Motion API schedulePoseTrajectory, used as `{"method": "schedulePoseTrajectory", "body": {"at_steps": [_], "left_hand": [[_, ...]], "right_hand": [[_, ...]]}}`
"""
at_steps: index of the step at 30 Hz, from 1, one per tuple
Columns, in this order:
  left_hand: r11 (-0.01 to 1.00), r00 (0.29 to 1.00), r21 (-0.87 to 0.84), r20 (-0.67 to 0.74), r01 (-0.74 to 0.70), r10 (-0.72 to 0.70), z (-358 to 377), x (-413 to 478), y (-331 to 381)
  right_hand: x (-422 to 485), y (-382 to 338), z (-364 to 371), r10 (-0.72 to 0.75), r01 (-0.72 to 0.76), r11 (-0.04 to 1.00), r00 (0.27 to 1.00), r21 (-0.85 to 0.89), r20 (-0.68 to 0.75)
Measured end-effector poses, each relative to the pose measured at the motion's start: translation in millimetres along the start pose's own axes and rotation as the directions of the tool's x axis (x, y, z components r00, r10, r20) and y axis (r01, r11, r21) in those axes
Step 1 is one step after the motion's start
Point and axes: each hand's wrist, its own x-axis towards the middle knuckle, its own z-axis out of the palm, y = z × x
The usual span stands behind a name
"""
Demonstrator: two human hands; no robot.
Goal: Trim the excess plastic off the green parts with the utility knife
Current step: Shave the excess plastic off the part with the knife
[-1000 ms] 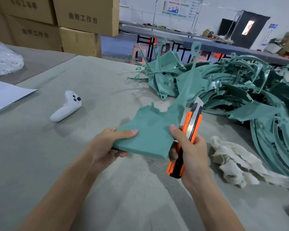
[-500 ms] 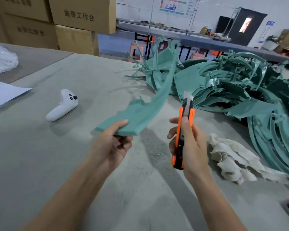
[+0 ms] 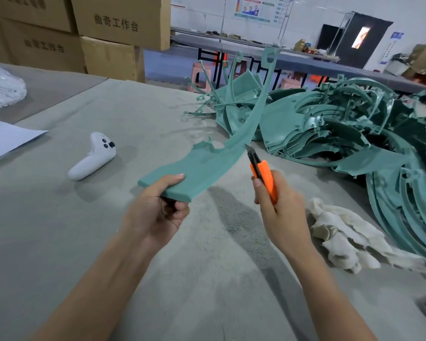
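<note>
A grey table (image 3: pixel 59 242) carries a white controller (image 3: pixel 92 157) left of centre, buttons facing up. At the left edge lies a sheet of paper (image 3: pixel 5 140) and, further back, a bag (image 3: pixel 0 89) of white stuff; what it holds cannot be made out. A crumpled off-white rag (image 3: pixel 342 237) lies at the right. Cardboard boxes (image 3: pixel 118 23) with printed characters are stacked behind the table. Beyond stand a long bench (image 3: pixel 305 65) with pink stools (image 3: pixel 202 72) by it, a wall poster (image 3: pixel 253 8) and a dark cabinet (image 3: pixel 359 38).

Qty: knife (image 3: pixel 262 172) ×1; held part (image 3: pixel 207 166) ×1; piled parts (image 3: pixel 330 124), too tangled to count; controller (image 3: pixel 92 157) ×1; boxes (image 3: pixel 121 20) ×4; paper (image 3: pixel 5 141) ×1; rag (image 3: pixel 342 232) ×1.
</note>
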Motion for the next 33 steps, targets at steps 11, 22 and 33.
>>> {"method": "schedulePoseTrajectory", "body": {"at_steps": [11,22,33], "left_hand": [[0.993,1.0,-0.117,0.01,0.001,0.001,-1.6,2.4,0.5],[0.995,0.999,-0.096,0.042,0.012,-0.008,-0.3,3.7,-4.5],[0.99,0.999,-0.143,0.031,0.02,-0.016,-0.5,4.8,-3.7]], "right_hand": [[-16.6,-2.1,14.8,-0.2,0.199,0.98,0.975,0.014,0.095],[-10.6,3.9,15.4,-0.173,0.171,0.984,0.984,-0.055,-0.031],[-8.8,-0.6,22.9,-0.146,0.141,0.987,0.987,-0.07,-0.072]]}}
